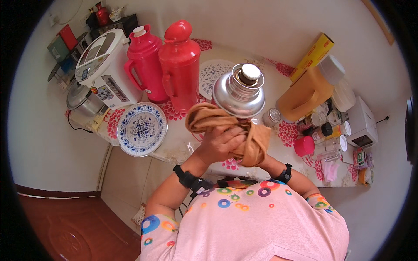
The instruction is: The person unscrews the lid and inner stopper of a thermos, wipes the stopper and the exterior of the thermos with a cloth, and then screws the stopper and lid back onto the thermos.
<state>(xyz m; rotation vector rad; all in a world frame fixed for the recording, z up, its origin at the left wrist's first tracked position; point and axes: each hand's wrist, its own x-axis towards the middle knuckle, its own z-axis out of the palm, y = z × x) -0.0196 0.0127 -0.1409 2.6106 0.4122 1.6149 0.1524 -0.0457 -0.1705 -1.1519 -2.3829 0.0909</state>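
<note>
My left hand (222, 145) grips a bunched brown cloth (256, 143), with its fingers curled over the folds. Most of my right hand (267, 163) is hidden behind the cloth; only the part by the wrist shows. Just beyond the cloth stands a vacuum flask (240, 99) with a shiny metal shoulder and neck. A white-topped stopper (250, 71) sits in its mouth. The cloth covers much of the flask's lower body, and I cannot tell whether they touch. A small lidded jar (271, 117) stands to the right of the flask.
Two red thermos jugs (181, 71) (145, 62) and a white electric hot-water dispenser (107, 71) stand left. A blue-patterned plate (142, 129) lies near the table edge. Rightward are a tan plastic jug (305, 93), a pink cup (304, 145), a glass mug (329, 148) and several jars.
</note>
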